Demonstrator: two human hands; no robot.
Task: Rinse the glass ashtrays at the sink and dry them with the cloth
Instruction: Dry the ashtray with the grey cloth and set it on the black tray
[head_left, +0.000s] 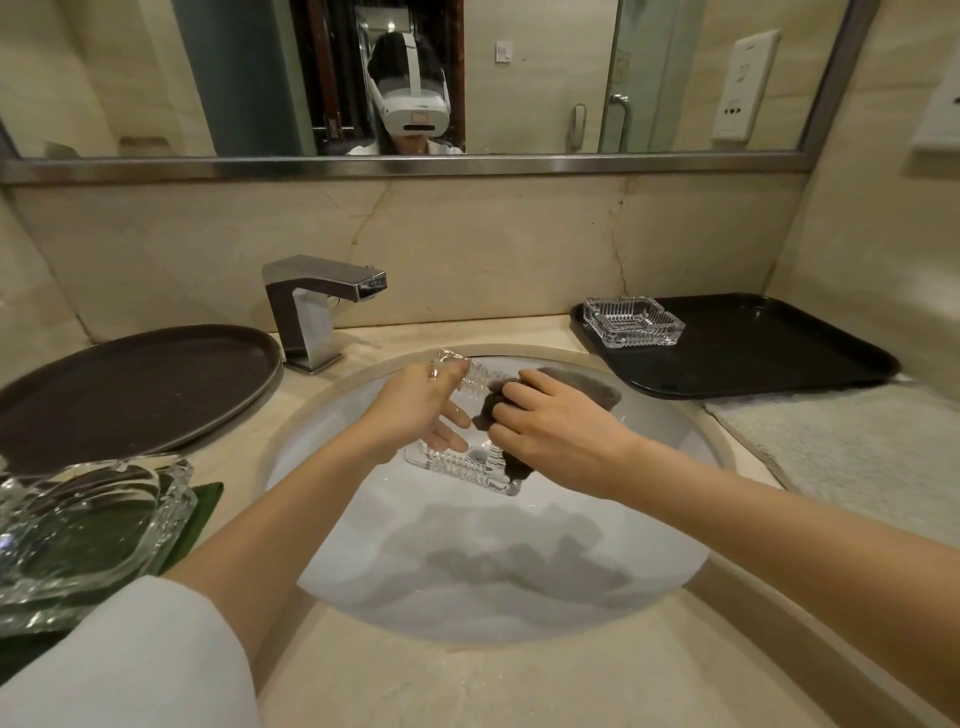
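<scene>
- Nearest, at the left edge of the counter, a heavy glass dish (78, 525) sits on something green, apart from the work.
- Over the sink (519, 597) both hands meet: the left hand (421, 410) grips a square glass ashtray (467, 462) tilted on edge, fingers curled round its ribbed wall.
- The right hand (556, 431) holds a dark cloth (498, 410) bunched in its fingers and pressed into the ashtray's hollow.
- Judging by that, the drying step is in hand; no water shows at the faucet (317, 306).
- The next move likely calls for turning the ashtray so the cloth reaches the remaining walls and underside, with a firm grip on wet glass.
- Farther right, a second ashtray (631, 321) rests on a black tray (779, 353), probably finished.
- Far left lies a brown oval tray (130, 384).
</scene>
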